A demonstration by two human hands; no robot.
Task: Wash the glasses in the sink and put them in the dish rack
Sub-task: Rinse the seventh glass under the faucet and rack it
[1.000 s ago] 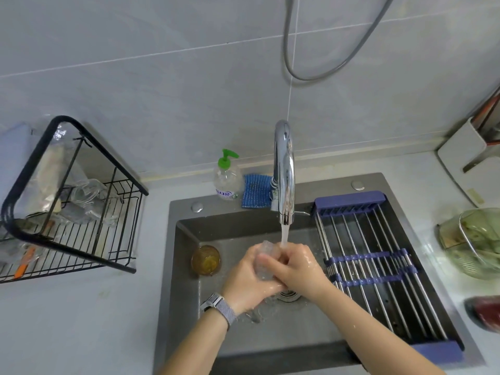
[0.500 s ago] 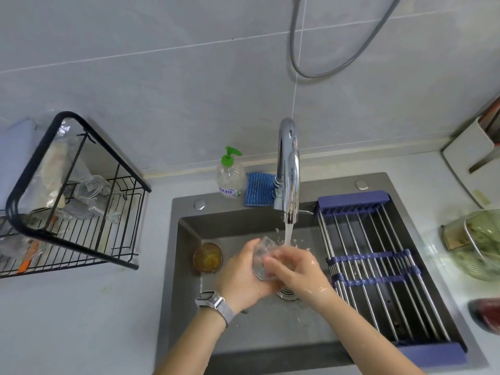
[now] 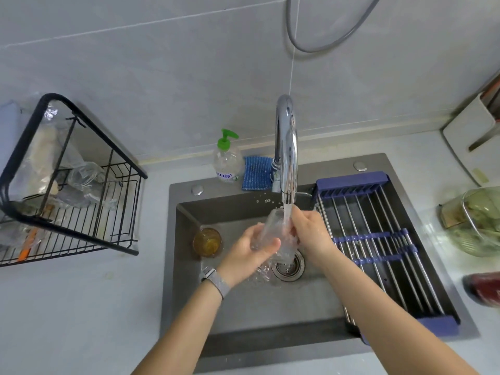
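Glass (image 3: 273, 228), clear tumbler, is sitting tilted under the tap (image 3: 286, 147) stream, over the sink (image 3: 243, 301) drain. Left hand (image 3: 250, 255) is wrapping its fingers round the lower wall; right hand (image 3: 311, 231) is gripping the far side. Judgement: wet, thin, rigid, light, so slippery and breakable; safest hold is full-palm round the body, not the rim. A second glass (image 3: 207, 242) is waiting in the basin; dish rack (image 3: 70, 201) is standing well to the left.

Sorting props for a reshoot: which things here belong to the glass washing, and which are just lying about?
In use: clear glass, left hand, right hand, tap, sink, amber glass, black rack.
Idle: soap, blue cloth, green bowl.
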